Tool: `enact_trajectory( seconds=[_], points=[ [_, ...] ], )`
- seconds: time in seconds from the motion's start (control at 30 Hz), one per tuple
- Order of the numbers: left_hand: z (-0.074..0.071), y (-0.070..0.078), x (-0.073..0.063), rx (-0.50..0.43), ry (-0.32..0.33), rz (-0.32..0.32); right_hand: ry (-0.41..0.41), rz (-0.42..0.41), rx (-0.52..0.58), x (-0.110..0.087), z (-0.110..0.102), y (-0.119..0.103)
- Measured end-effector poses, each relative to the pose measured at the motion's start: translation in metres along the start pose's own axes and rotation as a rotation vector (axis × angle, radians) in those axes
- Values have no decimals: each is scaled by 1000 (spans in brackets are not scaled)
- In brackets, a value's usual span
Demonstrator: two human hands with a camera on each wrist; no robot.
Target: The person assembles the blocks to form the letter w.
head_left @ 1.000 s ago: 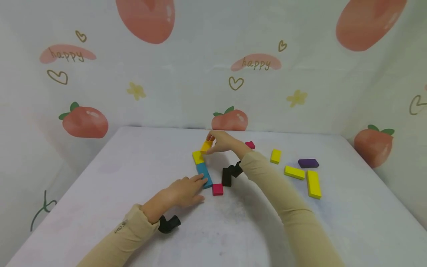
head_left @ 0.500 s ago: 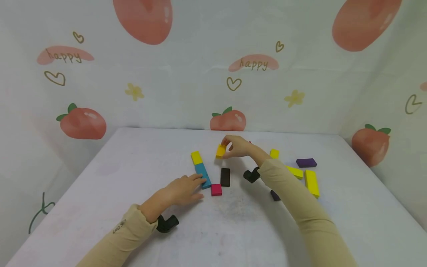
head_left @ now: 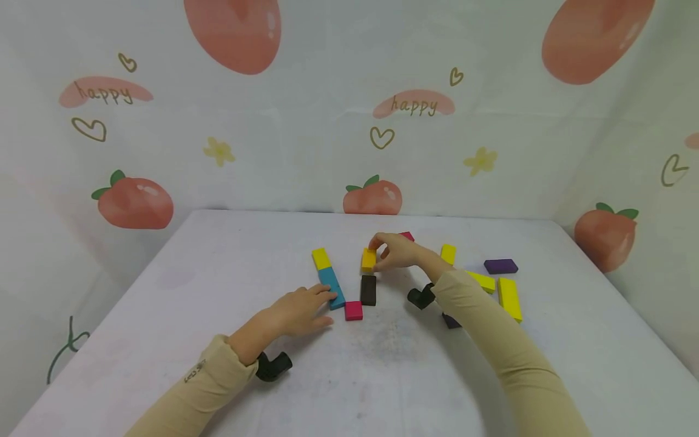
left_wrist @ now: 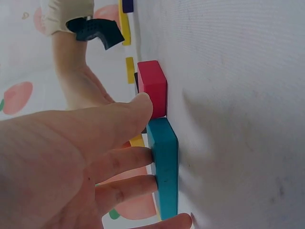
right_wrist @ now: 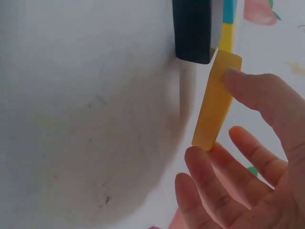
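My left hand [head_left: 301,312] lies with extended fingers on the blue block [head_left: 329,283], the fingertips touching its top. A yellow block [head_left: 321,259] continues the line at the blue block's far end. At its near end sits a square red block [head_left: 354,311], and a black block [head_left: 368,291] stands beyond that to the right. My right hand [head_left: 394,250] pinches an orange-yellow block [right_wrist: 214,102] between thumb and fingers. In the right wrist view this block is tilted, its thumb-side end close to the black block's far end.
Loose blocks lie to the right: a purple block [head_left: 500,266], yellow blocks [head_left: 510,299] and a dark block [head_left: 451,321] partly under the right sleeve. Another red block [head_left: 406,236] shows behind the right hand. A printed cloth [head_left: 306,121] hangs behind the table.
The right hand has carried the orange-yellow block from beside the yellow block rightward and nearer, to the far end of the black block. The left hand has stayed on the blue block.
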State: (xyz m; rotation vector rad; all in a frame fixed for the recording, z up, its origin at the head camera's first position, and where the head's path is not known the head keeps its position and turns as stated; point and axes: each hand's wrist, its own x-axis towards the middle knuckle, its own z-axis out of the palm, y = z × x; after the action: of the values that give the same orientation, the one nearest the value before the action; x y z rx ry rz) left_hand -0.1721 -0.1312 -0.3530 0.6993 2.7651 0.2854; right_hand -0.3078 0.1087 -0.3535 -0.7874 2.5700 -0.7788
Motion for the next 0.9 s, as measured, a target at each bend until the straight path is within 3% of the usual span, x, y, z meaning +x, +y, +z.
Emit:
enact_trajectory(
  seconds=[0.9],
  points=[
    [-2, 2, 0, -4, -8, -2, -14, 39, 37, -4, 5, 6]
  ],
)
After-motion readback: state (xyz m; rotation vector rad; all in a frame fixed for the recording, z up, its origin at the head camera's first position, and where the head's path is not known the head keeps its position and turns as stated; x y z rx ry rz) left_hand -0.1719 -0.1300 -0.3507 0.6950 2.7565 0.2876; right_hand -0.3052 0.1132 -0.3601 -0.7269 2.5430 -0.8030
